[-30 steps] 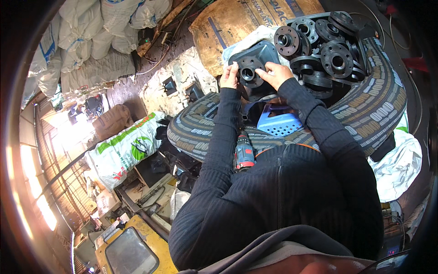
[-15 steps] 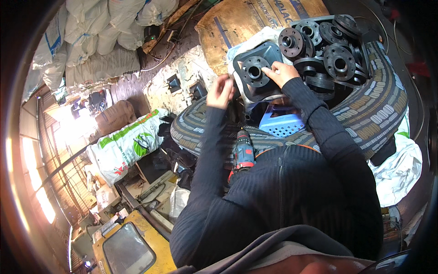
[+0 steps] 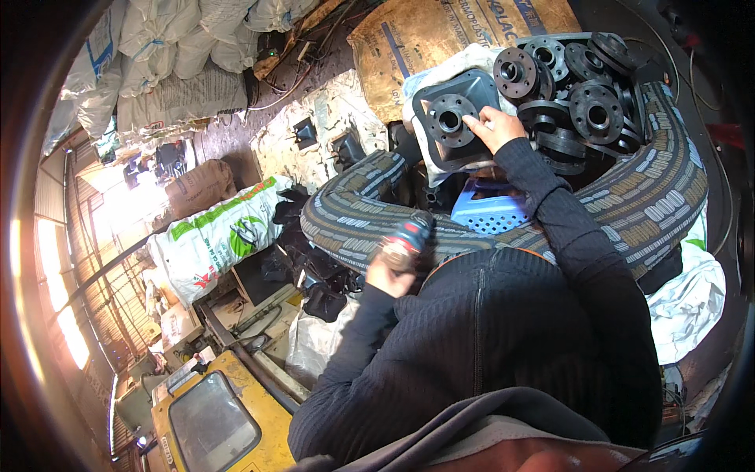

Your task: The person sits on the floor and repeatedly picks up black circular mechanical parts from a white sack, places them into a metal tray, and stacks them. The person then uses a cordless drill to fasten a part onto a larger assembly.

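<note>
My left hand [image 3: 391, 270] is wrapped around a cordless drill [image 3: 409, 237] with a blue-grey and red body, low by my lap; motion blurs both. My right hand [image 3: 499, 128] has its fingers at the right edge of a round black flange [image 3: 451, 120], which has a central bore and a ring of holes. That flange sits on a black square-based part [image 3: 469, 85] with rounded corners, lying on white cloth [image 3: 415, 104]. My right fingertips press on the flange near its hub.
Several black flanges [image 3: 595, 112] fill a bin at the far right. A patterned, curved cushion [image 3: 346, 212] rings the work, with a blue perforated basket [image 3: 489, 208] inside it. Flattened brown sacking [image 3: 373, 59] lies behind. A yellow machine panel [image 3: 259, 393] is at lower left.
My left hand has come down and back from beside the flange to the drill, which is now tilted in its grip. My right hand stays at the flange.
</note>
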`<state>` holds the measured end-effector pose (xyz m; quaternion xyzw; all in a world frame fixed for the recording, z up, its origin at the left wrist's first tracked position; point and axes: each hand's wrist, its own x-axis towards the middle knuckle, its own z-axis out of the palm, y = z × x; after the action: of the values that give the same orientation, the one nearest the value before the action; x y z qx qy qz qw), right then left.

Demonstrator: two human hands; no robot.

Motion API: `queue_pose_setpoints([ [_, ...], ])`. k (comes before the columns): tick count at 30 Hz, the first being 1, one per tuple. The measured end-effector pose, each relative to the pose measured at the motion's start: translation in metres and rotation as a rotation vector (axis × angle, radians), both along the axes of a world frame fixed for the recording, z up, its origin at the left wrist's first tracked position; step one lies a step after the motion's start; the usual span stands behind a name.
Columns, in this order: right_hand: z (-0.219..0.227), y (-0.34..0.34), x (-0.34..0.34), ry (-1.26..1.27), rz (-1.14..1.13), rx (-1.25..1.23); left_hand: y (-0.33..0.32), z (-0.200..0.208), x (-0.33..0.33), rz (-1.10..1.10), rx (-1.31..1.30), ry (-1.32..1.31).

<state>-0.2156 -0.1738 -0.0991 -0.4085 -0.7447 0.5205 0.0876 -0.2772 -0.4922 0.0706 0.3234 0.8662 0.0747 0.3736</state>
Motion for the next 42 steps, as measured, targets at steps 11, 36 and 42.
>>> queue_pose_setpoints([
  [11,0.001,-0.003,0.001,0.081,-0.031,0.013,0.163,0.054,-0.083,0.189,0.243,-0.044],
  [36,0.007,0.000,0.001,0.063,-0.022,-0.045,0.192,0.047,-0.118,-0.412,0.092,0.199],
  [42,0.008,0.000,0.001,0.093,-0.033,-0.032,0.220,0.053,-0.128,-0.522,0.114,0.136],
])
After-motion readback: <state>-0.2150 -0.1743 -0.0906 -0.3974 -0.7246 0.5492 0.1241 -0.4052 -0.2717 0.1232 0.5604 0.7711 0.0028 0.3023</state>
